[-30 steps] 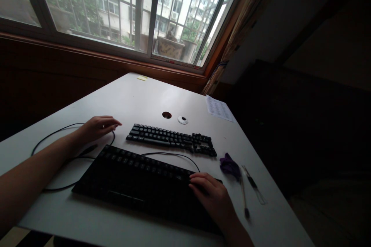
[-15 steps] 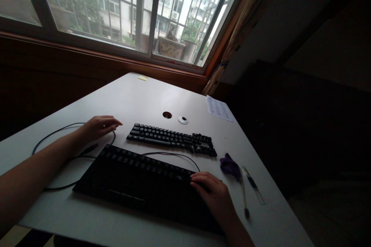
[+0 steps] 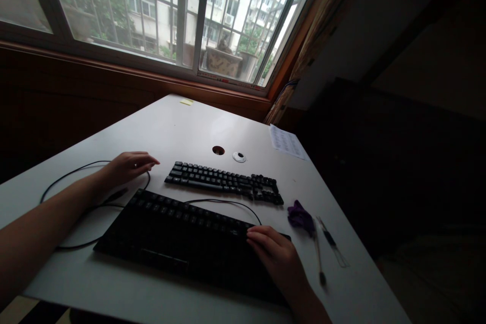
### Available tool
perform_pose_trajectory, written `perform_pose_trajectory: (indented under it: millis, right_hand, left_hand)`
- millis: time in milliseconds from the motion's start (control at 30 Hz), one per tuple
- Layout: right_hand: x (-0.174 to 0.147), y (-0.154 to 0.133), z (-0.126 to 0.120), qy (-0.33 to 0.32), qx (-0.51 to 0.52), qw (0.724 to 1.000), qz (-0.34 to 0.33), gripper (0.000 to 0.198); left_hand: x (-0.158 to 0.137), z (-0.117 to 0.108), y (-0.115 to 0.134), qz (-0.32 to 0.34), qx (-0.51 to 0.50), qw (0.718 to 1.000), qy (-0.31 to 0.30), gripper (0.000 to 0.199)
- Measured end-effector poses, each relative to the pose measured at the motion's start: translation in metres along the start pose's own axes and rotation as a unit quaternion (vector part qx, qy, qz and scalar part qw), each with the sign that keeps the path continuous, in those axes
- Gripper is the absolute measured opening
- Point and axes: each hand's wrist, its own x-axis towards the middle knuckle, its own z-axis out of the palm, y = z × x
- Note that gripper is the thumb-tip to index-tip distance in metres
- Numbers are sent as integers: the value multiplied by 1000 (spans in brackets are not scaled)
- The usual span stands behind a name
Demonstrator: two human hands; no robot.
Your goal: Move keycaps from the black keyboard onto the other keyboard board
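A black keyboard base (image 3: 182,258) lies near the table's front edge, with rows of keycaps along its far side. At the right end of those rows, my right hand (image 3: 275,248) has its fingertips pinched together against the keyboard; whatever they hold is hidden. My left hand (image 3: 131,164) hovers or rests at the left, beyond the keyboard's far left corner, fingers stretched out and nothing visible in them. Loose black keycaps (image 3: 212,179) are laid out in keyboard order behind the base, with a gap toward their right end. A dark cable (image 3: 56,182) loops under my left forearm.
To the right lie a purple cloth (image 3: 299,216), a thin brush (image 3: 319,258) and a wire keycap puller (image 3: 332,240). Farther back are a cable hole (image 3: 218,150), its round cover (image 3: 239,157), a printed sheet (image 3: 287,142) and yellow notes (image 3: 186,102). A barred window stands behind.
My right hand has shifted slightly left along the key rows, its fingertips still together. The left hand and the things on the table stay put.
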Motion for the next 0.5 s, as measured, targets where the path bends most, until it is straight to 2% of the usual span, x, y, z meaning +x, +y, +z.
perform_pose_trajectory:
  millis: [500]
  right_hand:
    - [1,-2,-2,2,15,1000,3,16]
  left_hand:
    - [1,1,-8,14,7,1000,-9,35]
